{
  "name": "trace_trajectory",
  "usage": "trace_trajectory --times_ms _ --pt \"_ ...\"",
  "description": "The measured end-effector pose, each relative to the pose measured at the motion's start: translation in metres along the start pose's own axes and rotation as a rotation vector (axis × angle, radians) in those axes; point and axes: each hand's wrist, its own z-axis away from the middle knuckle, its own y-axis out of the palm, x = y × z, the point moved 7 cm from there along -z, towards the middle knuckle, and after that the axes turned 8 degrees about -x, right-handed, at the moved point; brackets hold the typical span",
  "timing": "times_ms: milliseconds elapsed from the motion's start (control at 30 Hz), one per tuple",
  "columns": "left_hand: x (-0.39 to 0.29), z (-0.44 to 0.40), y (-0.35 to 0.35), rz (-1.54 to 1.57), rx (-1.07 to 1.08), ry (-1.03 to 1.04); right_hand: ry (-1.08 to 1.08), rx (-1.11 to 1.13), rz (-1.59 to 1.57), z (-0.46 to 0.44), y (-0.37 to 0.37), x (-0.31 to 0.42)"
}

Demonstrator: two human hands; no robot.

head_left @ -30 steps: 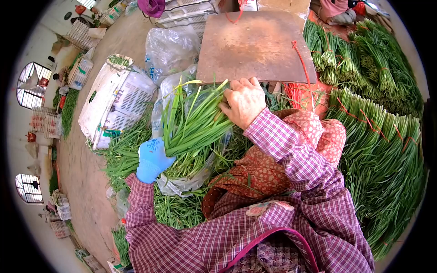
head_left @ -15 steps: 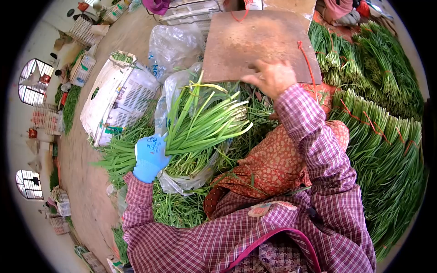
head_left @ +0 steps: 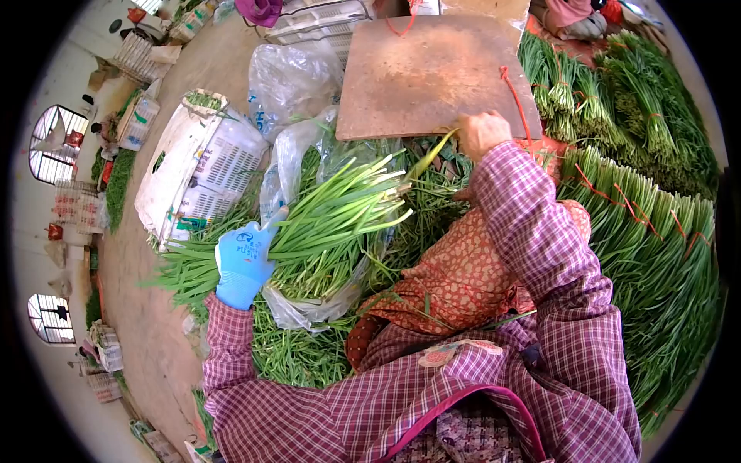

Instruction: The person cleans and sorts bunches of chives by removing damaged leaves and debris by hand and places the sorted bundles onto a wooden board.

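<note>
My left hand [head_left: 245,264], in a blue glove, is closed around a bunch of green chives [head_left: 340,207]. Their pale stem ends point right and the leaf tips trail left beneath the wrist. My bare right hand [head_left: 485,134] is closed at the near edge of a brown board [head_left: 432,73], pinching a yellowed leaf [head_left: 436,153] that hangs toward the stem ends. Below the bunch, more chives lie in an open clear plastic bag [head_left: 312,315].
Bundles of chives tied with red bands [head_left: 648,224] are stacked on the right. At left stands a white crate [head_left: 204,166]; another clear bag [head_left: 289,85] lies behind. Loose leaves [head_left: 301,355] cover the floor before me. Another person [head_left: 575,19] sits at the upper right.
My right hand has closed from a spread pose and now holds the yellowed leaf, which was on the bunch before. My left hand with the chives has shifted slightly left.
</note>
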Motion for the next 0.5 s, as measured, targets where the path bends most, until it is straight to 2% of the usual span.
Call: trace_trajectory --times_ms 100,167,267,300,367,433,500 --pt "0.005 -0.002 0.007 -0.032 -0.004 -0.011 0.105 0.182 0.061 0.005 0.011 -0.032" --pt "0.005 -0.001 0.005 -0.017 -0.022 -0.004 0.109 0.194 0.04 0.011 0.016 -0.037" --pt "0.004 -0.004 0.002 -0.017 -0.083 0.018 -0.094 -0.017 -0.058 0.025 -0.014 -0.016" --pt "0.003 -0.004 -0.001 -0.034 -0.125 0.032 -0.092 -0.016 -0.059 0.028 -0.021 -0.011" --pt "0.002 -0.005 -0.006 -0.038 -0.124 0.026 -0.268 -0.121 -0.418 0.034 -0.043 0.014" --pt "0.002 -0.006 -0.006 -0.041 -0.125 0.019 -0.29 -0.235 -0.542 0.043 -0.055 0.026" --pt "0.003 -0.005 -0.008 -0.047 -0.213 0.023 -0.291 -0.294 -0.587 0.048 -0.055 0.034"
